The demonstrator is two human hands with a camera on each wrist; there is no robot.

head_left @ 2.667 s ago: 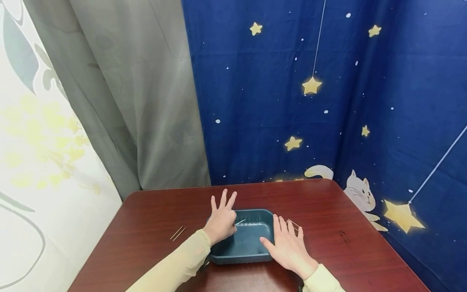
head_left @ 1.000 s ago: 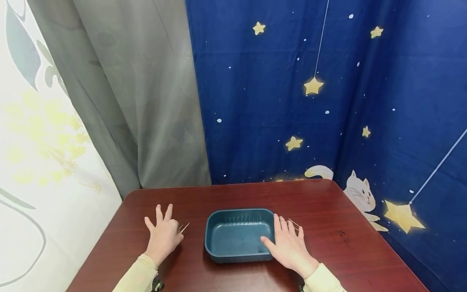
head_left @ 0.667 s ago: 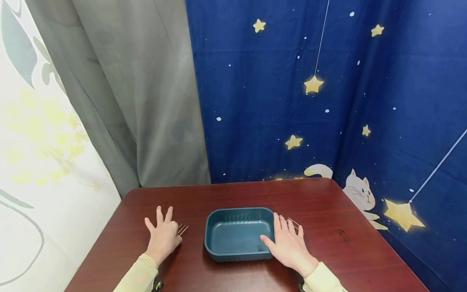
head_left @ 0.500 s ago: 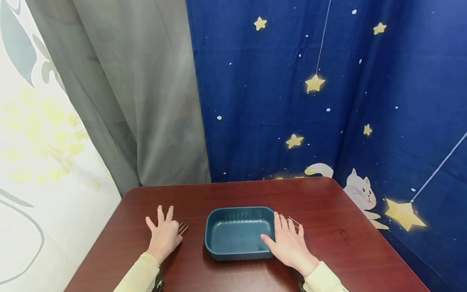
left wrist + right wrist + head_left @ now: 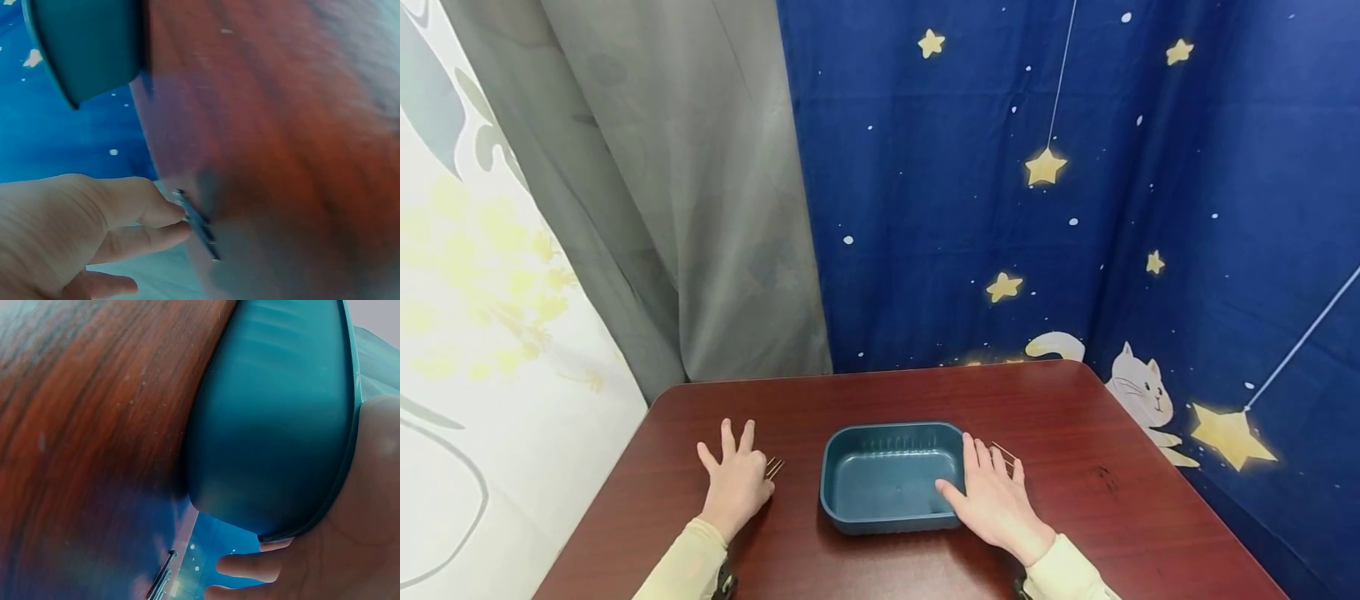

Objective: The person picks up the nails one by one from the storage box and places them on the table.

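My left hand [image 5: 737, 487] is low over the table left of the dark teal basin [image 5: 891, 526]. Its thumb and index finger pinch at the near ends of a few thin metallic-looking sticks [image 5: 776, 468]; the other fingers spread upward. In the left wrist view the fingertips meet at these sticks [image 5: 199, 226], which lie close side by side. How many are gripped is unclear. My right hand [image 5: 1000, 504] rests on the basin's right rim, thumb over the inside and straight fingers outside. Beyond those fingers lie more thin sticks [image 5: 1004, 452], partly hidden.
The reddish-brown wooden table [image 5: 790, 550] extends around the basin. Behind it hang a grey curtain [image 5: 745, 208] and a blue star-patterned curtain [image 5: 940, 208]. A pale patterned curtain [image 5: 497, 333] is at the left.
From above the basin, my left hand has moved left with a thin stick, down beside the two sticks on the table. My right hand has kept its place on the rim.
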